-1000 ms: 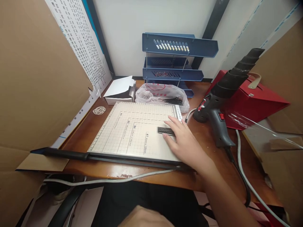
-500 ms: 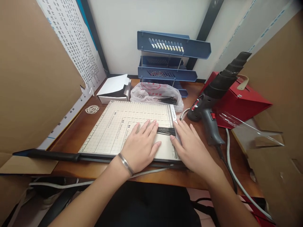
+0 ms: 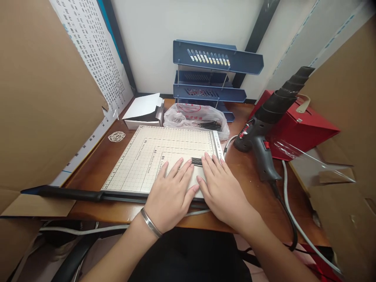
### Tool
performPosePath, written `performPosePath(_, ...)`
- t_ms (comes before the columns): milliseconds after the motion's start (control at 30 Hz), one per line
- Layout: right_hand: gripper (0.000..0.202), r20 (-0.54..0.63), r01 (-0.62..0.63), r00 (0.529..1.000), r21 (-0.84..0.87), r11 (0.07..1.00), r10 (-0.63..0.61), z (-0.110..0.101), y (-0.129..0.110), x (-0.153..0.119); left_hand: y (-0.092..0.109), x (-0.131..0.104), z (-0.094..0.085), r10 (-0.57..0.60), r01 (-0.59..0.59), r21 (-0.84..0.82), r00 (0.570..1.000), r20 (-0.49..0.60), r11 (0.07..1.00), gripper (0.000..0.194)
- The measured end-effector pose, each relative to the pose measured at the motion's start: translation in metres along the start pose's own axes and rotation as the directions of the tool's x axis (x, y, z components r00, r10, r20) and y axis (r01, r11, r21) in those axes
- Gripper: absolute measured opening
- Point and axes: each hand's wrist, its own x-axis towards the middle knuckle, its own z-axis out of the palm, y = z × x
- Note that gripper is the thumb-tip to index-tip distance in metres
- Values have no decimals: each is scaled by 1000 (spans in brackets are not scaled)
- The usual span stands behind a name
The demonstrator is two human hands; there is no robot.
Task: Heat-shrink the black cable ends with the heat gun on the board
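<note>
A bundle of thin black strips (image 3: 196, 161) lies on the cream gridded board of a paper cutter (image 3: 132, 164). My left hand (image 3: 172, 192) rests flat on the board, its fingers stretched out and a metal bangle on the wrist. Its fingertips are at the left end of the strips. My right hand (image 3: 221, 186) lies flat across the right part of the strips, fingers straight and pointing away from me, hiding that end. Along the board's near edge runs the cutter's black handle (image 3: 73, 193), lying low.
Behind the cutter stand a white box (image 3: 142, 111), a plastic bag (image 3: 196, 117) holding black strips and a blue tray rack (image 3: 217, 58). A heat gun (image 3: 261, 125) is on the right before a red box (image 3: 311, 125). White rings (image 3: 116, 136) lie left.
My right hand has slid left, from the board's right edge onto the strips, covering more of them. My left hand stays almost in place. The view has shifted slightly.
</note>
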Motion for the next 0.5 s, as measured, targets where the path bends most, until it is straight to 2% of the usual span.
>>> performPosePath(233, 64, -33, -9, 999, 13, 1000, 9, 5, 1, -5, 1, -1, 4, 2, -2, -3, 1000, -24, 1000, 55)
performPosePath(400, 54, -167, 4, 986, 131, 991, 18, -5, 22, 8, 1, -2, 5, 7, -7, 3, 999, -32, 1000, 56)
performPosePath(500, 40, -123, 60, 992, 216, 975, -34, -11, 39, 18, 1, -1, 6, 2, -2, 5, 999, -32, 1000, 56)
